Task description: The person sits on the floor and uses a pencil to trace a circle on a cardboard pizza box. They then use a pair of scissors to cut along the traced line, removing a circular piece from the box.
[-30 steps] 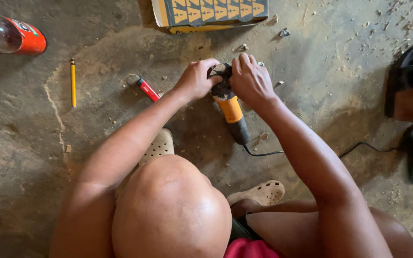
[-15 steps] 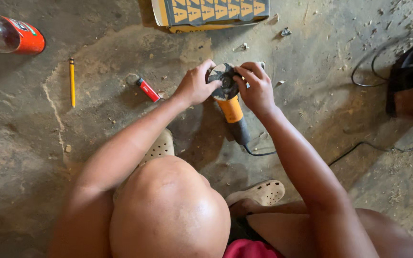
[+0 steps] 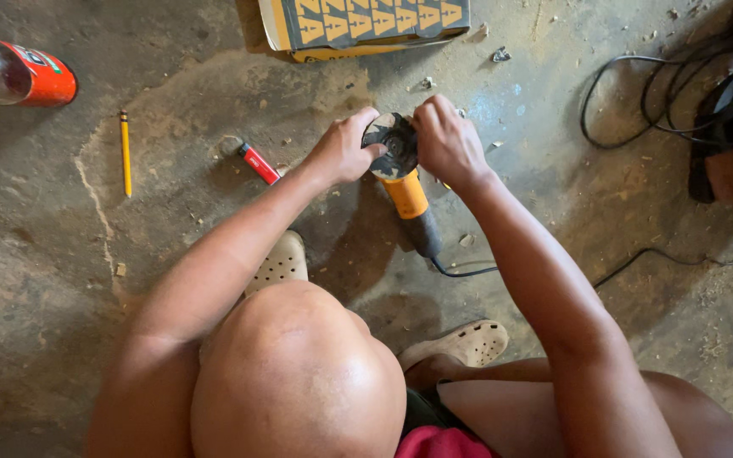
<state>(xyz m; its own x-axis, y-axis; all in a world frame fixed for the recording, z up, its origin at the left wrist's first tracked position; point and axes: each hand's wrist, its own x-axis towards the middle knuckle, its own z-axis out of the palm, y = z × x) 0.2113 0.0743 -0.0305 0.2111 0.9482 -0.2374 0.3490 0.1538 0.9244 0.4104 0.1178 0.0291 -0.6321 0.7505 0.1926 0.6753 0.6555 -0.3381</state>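
Head view: left hand (image 3: 343, 153) and right hand (image 3: 447, 140) both clenched on grinder (image 3: 406, 191) disc (image 3: 392, 144), steadying it against floor (image 3: 86, 280).

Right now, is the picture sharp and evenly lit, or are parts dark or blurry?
Head view: mostly sharp, soft daylight, no harsh glare; the left hand and right hand on the angle grinder are clear; a dim shadow lies under the arms, a sheen shows on the knee, and straight edges bow slightly near the corners.
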